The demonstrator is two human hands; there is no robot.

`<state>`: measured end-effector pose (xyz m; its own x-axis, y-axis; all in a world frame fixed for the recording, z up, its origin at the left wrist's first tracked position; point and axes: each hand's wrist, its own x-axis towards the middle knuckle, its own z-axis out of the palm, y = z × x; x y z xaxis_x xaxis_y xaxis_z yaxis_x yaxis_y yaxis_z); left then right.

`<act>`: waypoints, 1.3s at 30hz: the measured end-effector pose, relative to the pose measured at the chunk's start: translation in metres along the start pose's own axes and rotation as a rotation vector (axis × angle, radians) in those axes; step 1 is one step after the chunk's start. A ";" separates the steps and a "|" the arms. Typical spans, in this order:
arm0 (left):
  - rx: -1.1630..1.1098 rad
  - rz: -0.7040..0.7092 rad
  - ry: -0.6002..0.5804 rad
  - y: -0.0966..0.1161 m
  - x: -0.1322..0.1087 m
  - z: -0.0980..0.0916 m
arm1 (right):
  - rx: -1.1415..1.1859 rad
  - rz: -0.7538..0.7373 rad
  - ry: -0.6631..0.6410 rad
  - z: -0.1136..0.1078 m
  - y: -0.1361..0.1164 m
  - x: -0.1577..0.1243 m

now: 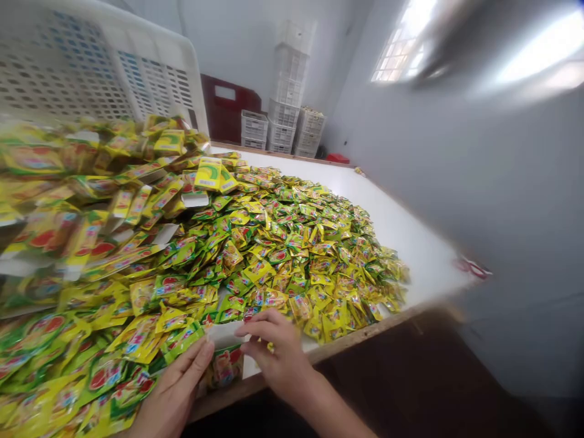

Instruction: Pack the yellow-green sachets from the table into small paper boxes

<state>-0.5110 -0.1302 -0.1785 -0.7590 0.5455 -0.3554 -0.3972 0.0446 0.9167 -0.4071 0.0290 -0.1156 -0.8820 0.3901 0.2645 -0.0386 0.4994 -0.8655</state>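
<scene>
Up and to the left of the left hand (176, 389), printed cartons (210, 173) lie piled before a white crate (159, 33); loose sachets (95, 371) lie right beside that hand. The left hand pinches the left edge of a small carton (225, 368), which sits between the two hands at the table edge, its pale flap (223, 333) uppermost. A firm but light pinch there should keep the card square without crushing it. The right hand (278, 353) curls its fingers at the flap's right end; whether they grip it, I cannot tell. Fingertips alone seem best there, to avoid creasing. Beyond the right hand, more sachets are heaped on the white tabletop (424, 267).
</scene>
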 end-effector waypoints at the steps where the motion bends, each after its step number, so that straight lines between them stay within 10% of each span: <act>1: -0.039 -0.048 -0.081 0.003 -0.001 0.001 | -0.074 -0.021 -0.041 0.000 -0.001 0.000; 8: -0.275 -0.176 -0.237 0.035 -0.012 0.011 | -0.233 -0.190 -0.230 0.007 -0.010 0.010; 12: -0.355 -0.208 -0.147 0.035 -0.013 0.007 | 0.316 0.165 0.001 0.008 0.000 0.003; 18: -0.287 -0.237 -0.176 0.036 -0.012 0.007 | 0.687 0.617 -0.121 0.021 0.008 0.009; 25: -0.073 -0.034 0.027 0.027 -0.001 0.006 | 0.276 0.172 0.117 0.026 0.000 0.020; 34: 0.213 0.167 0.009 0.018 0.007 -0.004 | 0.370 0.312 0.155 0.035 0.006 0.022; 39: 0.463 0.541 -0.088 0.013 0.009 -0.018 | 0.379 0.160 0.160 0.031 0.007 0.008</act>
<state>-0.5323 -0.1399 -0.1729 -0.7358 0.6557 0.1690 0.2973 0.0886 0.9507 -0.4292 0.0123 -0.1327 -0.8082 0.5691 0.1513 -0.1037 0.1153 -0.9879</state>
